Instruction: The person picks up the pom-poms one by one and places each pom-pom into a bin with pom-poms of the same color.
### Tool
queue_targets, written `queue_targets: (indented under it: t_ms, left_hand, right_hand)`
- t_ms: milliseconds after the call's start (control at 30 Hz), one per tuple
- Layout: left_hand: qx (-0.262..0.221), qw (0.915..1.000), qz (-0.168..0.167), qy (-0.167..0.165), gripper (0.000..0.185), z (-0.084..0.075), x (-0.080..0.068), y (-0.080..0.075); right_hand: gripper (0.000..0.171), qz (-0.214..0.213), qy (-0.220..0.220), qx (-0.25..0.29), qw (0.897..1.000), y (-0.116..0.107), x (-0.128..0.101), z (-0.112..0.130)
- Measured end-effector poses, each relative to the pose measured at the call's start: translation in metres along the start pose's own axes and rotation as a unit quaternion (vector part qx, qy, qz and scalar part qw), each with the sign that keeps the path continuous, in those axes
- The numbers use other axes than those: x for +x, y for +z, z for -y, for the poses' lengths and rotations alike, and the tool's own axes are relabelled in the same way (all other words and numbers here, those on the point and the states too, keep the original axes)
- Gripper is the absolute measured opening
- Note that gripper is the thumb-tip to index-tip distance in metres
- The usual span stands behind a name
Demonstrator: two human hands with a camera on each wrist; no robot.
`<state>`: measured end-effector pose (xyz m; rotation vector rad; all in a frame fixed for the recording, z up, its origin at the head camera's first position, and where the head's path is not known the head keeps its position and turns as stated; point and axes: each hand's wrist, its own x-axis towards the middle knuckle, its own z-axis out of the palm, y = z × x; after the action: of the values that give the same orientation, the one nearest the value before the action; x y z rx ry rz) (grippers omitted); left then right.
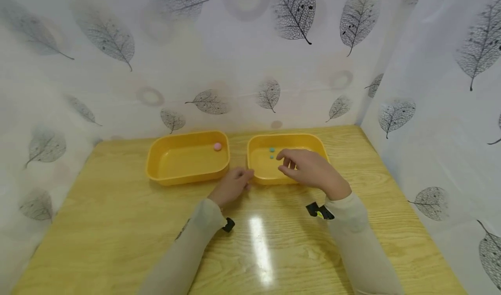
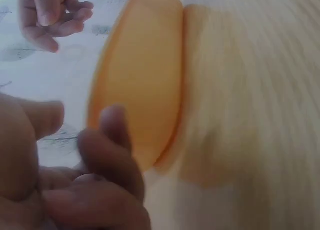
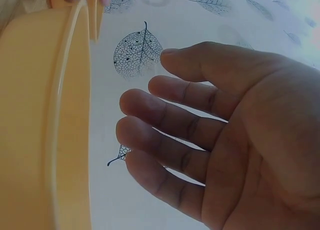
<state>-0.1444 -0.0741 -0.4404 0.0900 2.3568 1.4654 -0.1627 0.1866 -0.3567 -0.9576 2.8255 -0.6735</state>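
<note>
Two yellow trays stand side by side on the wooden table [image 1: 117, 225]. The left tray [image 1: 156, 167] holds one pink ball [image 1: 217, 146]. In the right tray [image 1: 256, 160] lie two small teal beads [image 1: 272, 150]. My left hand [image 1: 245, 178] rests on the table at this tray's near left corner, fingers loosely curled beside the wall and nothing seen in them. My right hand [image 1: 283, 162] hovers over the right tray's near half, palm down. In the right wrist view this hand [image 3: 150, 97] is empty with relaxed fingers, next to the tray's rim [image 3: 65, 120]. The left wrist view is blurred: my left hand [image 2: 82, 122] by the tray's wall [image 2: 145, 85].
White sheets printed with grey leaves wall in the table at the back [image 1: 242, 69], left and right [image 1: 438, 125]. Bare wood lies in front of the trays, with a bright glare streak [image 1: 260, 251]. Dark wrist straps [image 1: 318, 211] show at both sleeves.
</note>
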Motion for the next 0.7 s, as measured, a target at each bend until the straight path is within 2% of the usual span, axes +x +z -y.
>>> queue_targets:
  t_ms: [67, 133, 200, 233, 300, 333, 400, 467, 533, 567, 700]
  left_hand:
    - [0.018, 0.9997, 0.003, -0.016, 0.055, -0.003, -0.011, -0.01]
    - [0.036, 0.9993, -0.005, -0.008, 0.052, -0.006, -0.021, -0.026]
    - [0.051, 0.9978, -0.04, 0.016, 0.044, -0.009, -0.032, -0.047]
    - [0.056, 0.9957, -0.068, 0.028, 0.041, -0.009, -0.038, -0.06]
    - [0.062, 0.9853, -0.145, 0.064, 0.038, -0.005, -0.048, -0.087]
    - [0.068, 0.977, -0.187, 0.076, 0.04, -0.001, -0.052, -0.101]
    - [0.082, 0.9583, -0.262, 0.077, 0.045, 0.01, -0.061, -0.128]
    - [0.102, 0.9416, -0.314, 0.066, 0.051, 0.028, -0.065, -0.151]
    - [0.132, 0.9329, -0.334, 0.03, 0.055, 0.047, -0.068, -0.169]
    - [0.145, 0.9313, -0.334, 0.009, 0.057, 0.056, -0.068, -0.175]
    - [0.176, 0.939, -0.292, -0.045, 0.066, 0.084, -0.065, -0.189]
  right_hand:
    - [0.025, 0.0, -0.001, -0.002, 1.0, 0.0, 0.0, 0.0]
    - [0.025, 0.002, -0.002, -0.003, 1.0, 0.0, 0.001, -0.001]
    - [0.026, 0.003, -0.003, -0.003, 1.0, 0.0, 0.001, 0.0]
    - [0.026, 0.004, -0.004, -0.004, 1.0, 0.001, 0.001, 0.0]
    - [0.026, 0.005, -0.005, -0.005, 1.0, 0.002, 0.002, -0.001]
    - [0.026, 0.004, -0.005, -0.005, 1.0, 0.002, 0.003, -0.001]
    - [0.025, 0.004, -0.007, -0.006, 1.0, 0.004, 0.004, -0.002]
    - [0.025, 0.009, -0.005, -0.002, 1.0, 0.005, 0.004, -0.001]
    - [0.025, 0.017, -0.004, 0.002, 1.0, 0.007, 0.005, 0.0]
    - [0.025, 0.021, -0.003, 0.004, 1.0, 0.007, 0.005, 0.0]
    - [0.024, 0.021, -0.002, 0.003, 1.0, 0.008, 0.004, 0.003]
